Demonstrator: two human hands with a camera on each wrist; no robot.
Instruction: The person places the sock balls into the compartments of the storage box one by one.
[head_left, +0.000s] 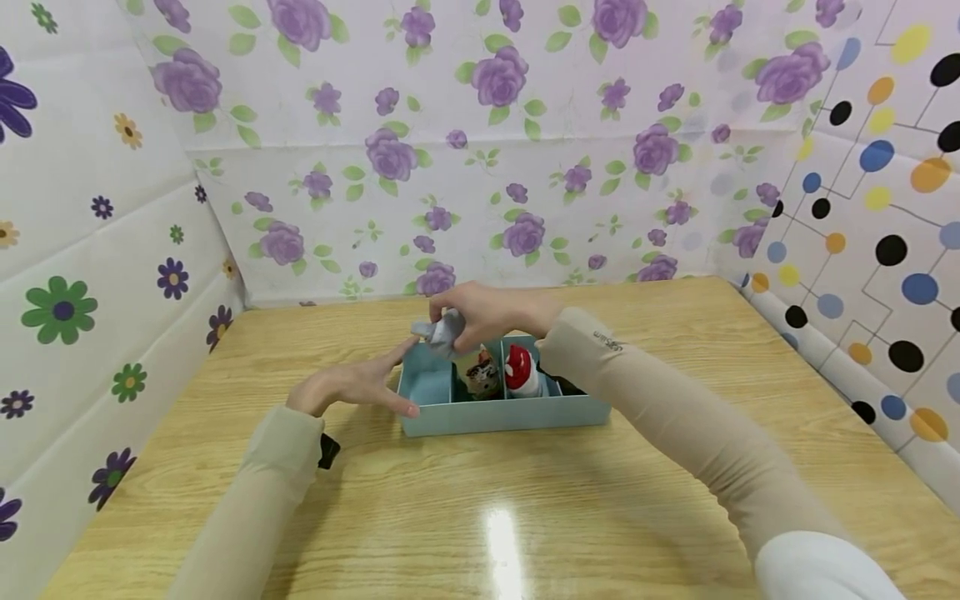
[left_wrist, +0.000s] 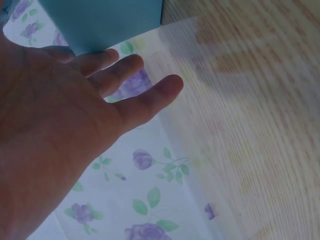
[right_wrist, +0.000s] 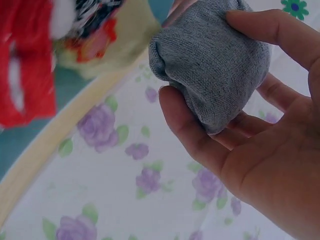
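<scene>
My right hand (head_left: pixel 487 312) grips a grey cloth bundle (right_wrist: pixel 212 60), rolled or folded up, above the left end of a light blue divided box (head_left: pixel 510 418). Thumb and fingers close around the cloth from its sides. My left hand (head_left: pixel 356 385) spans the left end of that box with its fingers spread, the thumb near the front wall and a finger at the back left corner. Below the bundle, the left compartment (head_left: pixel 431 382) shows its bare blue bottom. Beside it lies a patterned cloth piece (head_left: pixel 482 377), and then a red and white cloth piece (head_left: pixel 522 372).
The box stands on a wooden table (head_left: pixel 420 517) toward its back. Something dark (head_left: pixel 567 387) lies in the right part of the box, partly hidden by my right sleeve. A flowered sheet (head_left: pixel 465 167) hangs behind, with patterned sheets on both sides.
</scene>
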